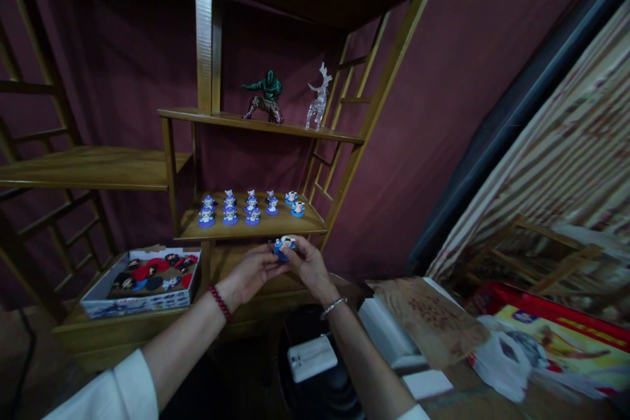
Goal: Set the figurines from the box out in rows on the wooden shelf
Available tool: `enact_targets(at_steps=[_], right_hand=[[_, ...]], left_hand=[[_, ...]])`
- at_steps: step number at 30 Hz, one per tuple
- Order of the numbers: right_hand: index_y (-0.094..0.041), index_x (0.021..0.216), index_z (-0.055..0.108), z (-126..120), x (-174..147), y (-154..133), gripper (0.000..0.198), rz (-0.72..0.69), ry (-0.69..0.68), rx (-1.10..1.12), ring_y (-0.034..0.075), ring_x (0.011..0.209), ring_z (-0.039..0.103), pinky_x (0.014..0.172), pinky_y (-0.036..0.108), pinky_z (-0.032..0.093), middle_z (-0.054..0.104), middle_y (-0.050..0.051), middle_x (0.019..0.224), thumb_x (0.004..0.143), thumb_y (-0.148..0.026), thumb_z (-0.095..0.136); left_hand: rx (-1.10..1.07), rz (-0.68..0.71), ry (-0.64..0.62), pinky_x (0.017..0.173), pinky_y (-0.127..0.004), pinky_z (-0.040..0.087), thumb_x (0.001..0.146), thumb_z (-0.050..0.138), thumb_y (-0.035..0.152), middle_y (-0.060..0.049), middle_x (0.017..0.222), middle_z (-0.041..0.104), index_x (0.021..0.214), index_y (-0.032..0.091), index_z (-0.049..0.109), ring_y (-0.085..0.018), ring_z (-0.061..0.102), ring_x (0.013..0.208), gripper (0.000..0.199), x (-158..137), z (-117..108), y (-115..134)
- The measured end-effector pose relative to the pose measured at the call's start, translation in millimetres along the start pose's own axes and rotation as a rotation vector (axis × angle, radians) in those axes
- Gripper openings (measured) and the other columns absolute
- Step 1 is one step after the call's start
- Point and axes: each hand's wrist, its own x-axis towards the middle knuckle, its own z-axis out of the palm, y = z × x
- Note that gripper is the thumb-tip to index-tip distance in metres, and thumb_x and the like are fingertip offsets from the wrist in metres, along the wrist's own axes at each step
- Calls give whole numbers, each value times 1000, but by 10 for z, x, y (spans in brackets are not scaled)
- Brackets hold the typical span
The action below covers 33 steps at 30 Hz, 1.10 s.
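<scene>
A small blue-and-white figurine (pixel 284 247) is held between my two hands, in front of the lower shelf. My right hand (pixel 309 264) pinches it from the right with thumb and fingers. From the left, my left hand (pixel 260 270) has its curled fingers against the figurine's side. Just beyond, several purple-and-white figurines (pixel 230 215) on round bases stand in rows on the shelf (pixel 266 231). Two figurines with blue bases (pixel 297 209) stand at the right end of these rows.
An open box (pixel 140 305) with red, black and blue figurines sits low on the left. Above, a dark green figure (pixel 268 95) and a clear deer (pixel 319 102) share a shelf. A phone (pixel 312 359) lies on a black stool; bags and boxes (pixel 428 315) are at right.
</scene>
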Motion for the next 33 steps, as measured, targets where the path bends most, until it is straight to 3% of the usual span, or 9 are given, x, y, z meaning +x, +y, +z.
enact_targets(at_steps=[4, 9, 12, 16, 18, 22, 26, 29, 33], right_hand=[[-20, 92, 57, -105, 163, 61, 27, 37, 22, 65, 15, 84, 58, 78, 29, 45, 64, 2, 90, 69, -34, 60], [-18, 88, 58, -260, 368, 111, 28, 74, 79, 116, 16, 80, 60, 77, 29, 46, 65, 2, 86, 64, -34, 63], [-18, 85, 59, -386, 493, 175, 30, 81, 136, 106, 16, 78, 60, 76, 29, 46, 65, 2, 83, 60, -34, 65], [-18, 83, 59, -552, 647, 299, 31, 90, 196, 47, 16, 79, 59, 76, 29, 45, 65, 2, 83, 58, -35, 66], [-18, 83, 59, -609, 717, 365, 31, 86, 193, 23, 16, 79, 59, 76, 29, 45, 65, 2, 83, 58, -35, 66], [-18, 85, 57, -656, 850, 497, 30, 96, 179, 25, 15, 77, 59, 76, 28, 45, 64, 2, 83, 59, -34, 64], [-18, 86, 56, -659, 967, 621, 32, 109, 146, -9, 14, 77, 59, 76, 28, 45, 64, 2, 83, 59, -33, 63], [-17, 89, 56, -675, 1020, 682, 32, 102, 103, -90, 14, 77, 58, 75, 27, 45, 63, 2, 84, 62, -35, 61], [-17, 92, 56, -720, 1030, 699, 31, 105, 31, -238, 13, 73, 57, 74, 29, 45, 63, 1, 82, 67, -35, 57]], left_hand=[[109, 62, 11, 88, -34, 44, 66, 46, -5, -8, 85, 64, 80, 9, 59, -15, 60, 80, 24, 154, 91, -2], [369, 113, 203, 79, -33, 48, 68, 46, 0, -9, 88, 62, 95, 10, 54, -14, 60, 75, 30, 365, 184, -34], [801, 282, 222, 82, -35, 46, 69, 43, 2, -12, 101, 59, 101, 11, 53, -17, 58, 86, 35, 498, 168, -68], [1440, 662, 71, 99, -37, 31, 70, 40, 4, -9, 115, 54, 109, 14, 53, -19, 45, 110, 42, 615, 108, -89], [1624, 726, 8, 103, -38, 25, 72, 40, 9, -9, 125, 47, 116, 13, 48, -20, 34, 120, 45, 668, 81, -90], [1812, 628, -50, 102, -45, 22, 77, 38, 19, -8, 137, 32, 127, 15, 36, -23, 17, 129, 50, 819, 28, -81], [1899, 499, -84, 101, -47, 19, 79, 36, 23, -9, 139, 28, 130, 16, 30, -24, 13, 130, 52, 975, -26, -55], [1889, 515, -105, 102, -47, 15, 79, 37, 23, -9, 138, 30, 129, 16, 31, -23, 15, 129, 51, 1048, -55, -22], [1808, 571, -146, 99, -46, 19, 78, 40, 21, -10, 134, 36, 127, 18, 35, -25, 20, 127, 50, 1126, -91, 25]])
